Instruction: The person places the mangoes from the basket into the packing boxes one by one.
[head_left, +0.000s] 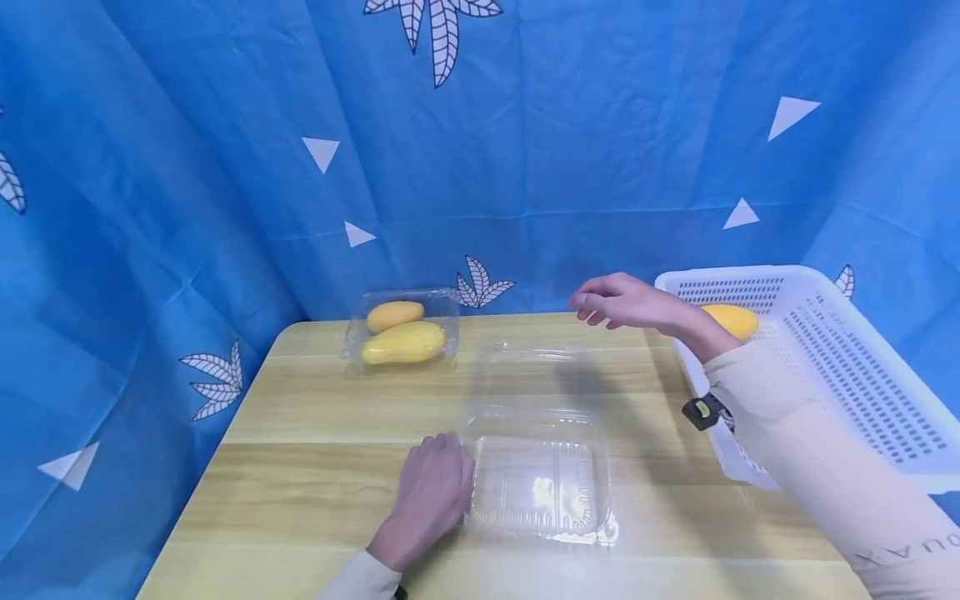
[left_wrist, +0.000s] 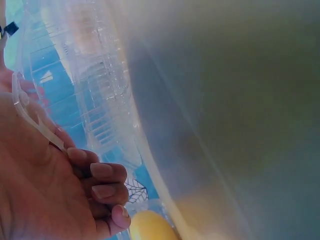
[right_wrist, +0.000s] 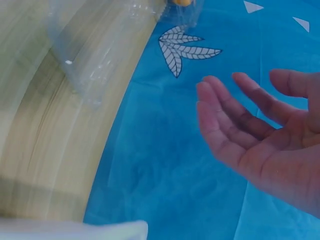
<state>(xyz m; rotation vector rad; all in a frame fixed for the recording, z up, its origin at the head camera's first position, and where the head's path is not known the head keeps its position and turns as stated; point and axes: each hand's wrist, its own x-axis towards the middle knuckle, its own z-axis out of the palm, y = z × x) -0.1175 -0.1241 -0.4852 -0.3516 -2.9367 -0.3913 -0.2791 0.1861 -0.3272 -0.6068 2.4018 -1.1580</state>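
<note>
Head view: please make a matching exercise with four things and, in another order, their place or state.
1. Left hand
2. Right hand
3. White basket
4. Nearer clear box

A. open, with nothing inside
B. raised, holding nothing
C. at the right, with a yellow-orange item inside
D. at the nearer clear box's left edge

Pairs: 1-D, 2-B, 3-C, 4-A

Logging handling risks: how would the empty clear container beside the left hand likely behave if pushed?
With nothing inside, the clear container probably slides easily. Its thin, see-through walls would likely flex under pressure. The opened lid behind may flop or drag.
</note>
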